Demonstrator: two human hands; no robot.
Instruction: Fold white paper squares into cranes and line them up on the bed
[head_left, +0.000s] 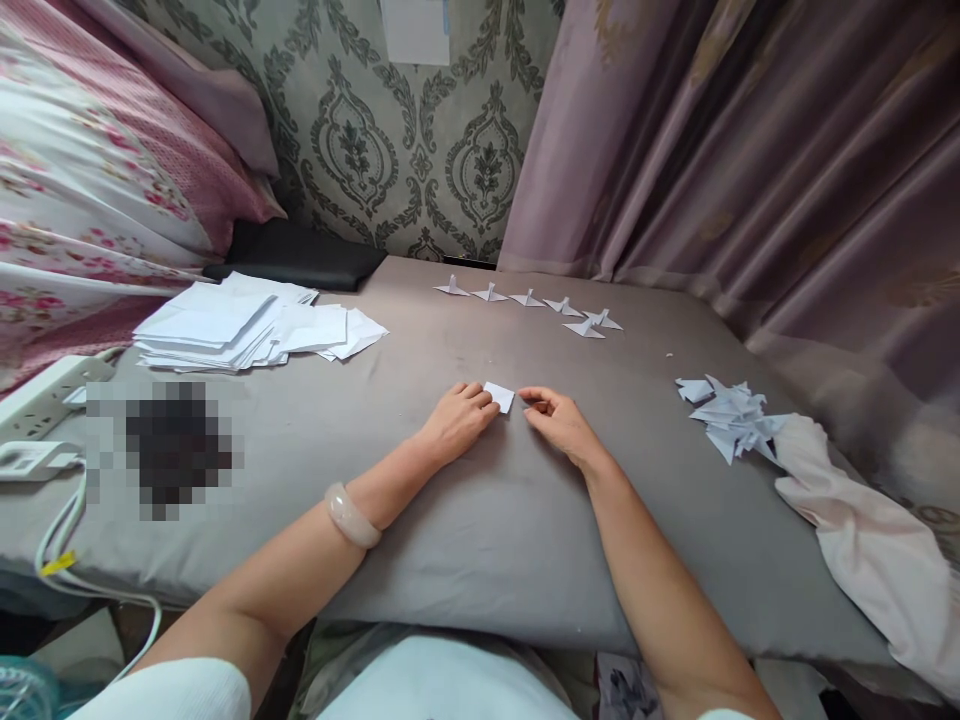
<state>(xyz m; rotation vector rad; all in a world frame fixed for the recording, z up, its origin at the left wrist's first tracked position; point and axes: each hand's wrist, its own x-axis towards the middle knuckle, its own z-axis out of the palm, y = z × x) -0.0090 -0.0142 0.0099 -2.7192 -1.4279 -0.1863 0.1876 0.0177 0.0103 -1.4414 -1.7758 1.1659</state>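
Note:
A small piece of folded white paper lies on the grey cloth surface in front of me. My left hand has its fingers bent and pressed together over the paper's left side, holding it; the thumb side is partly hidden. Just off the paper's right edge is my right hand, fingers loosely curved, with a gap between thumb and forefinger and nothing in them. Farther back stands a row of folded paper cranes. More folded paper pieces are heaped to the right.
Stacked white paper sheets lie at the back left, before a black flat case. A power strip with cables sits at the left edge, near a blurred dark patch. Pale cloth drapes on the right. Curtains hang behind.

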